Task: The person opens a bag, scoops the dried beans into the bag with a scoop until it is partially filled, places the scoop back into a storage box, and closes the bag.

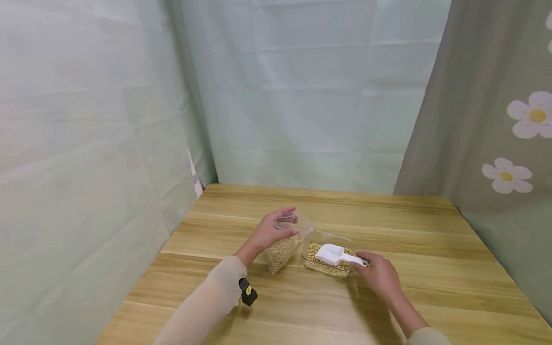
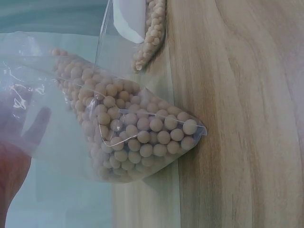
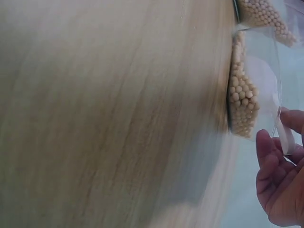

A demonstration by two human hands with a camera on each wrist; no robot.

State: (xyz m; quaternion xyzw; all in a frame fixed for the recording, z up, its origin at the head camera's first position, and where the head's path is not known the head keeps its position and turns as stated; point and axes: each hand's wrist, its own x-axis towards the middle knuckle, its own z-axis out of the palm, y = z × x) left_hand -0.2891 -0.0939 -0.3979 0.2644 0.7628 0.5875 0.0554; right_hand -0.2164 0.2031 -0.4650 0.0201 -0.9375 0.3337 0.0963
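My left hand holds a clear plastic bag near its wide-open mouth, thumb on the near side. Round pale-yellow beans fill the bag's lower part, and its bottom corner points down at the table. To the right of the bag stands a clear box, partly filled with the same kind of beans. A white scoop lies over the beans within the box's outline. Its handle is between the thumb and fingers of my right hand, at the box's right side. No beans show on the scoop.
Bag and box are on a wood-grain table. Pale curtains hang behind and to the left, with a grey flowered curtain at the right. A small black device sits at my left sleeve.
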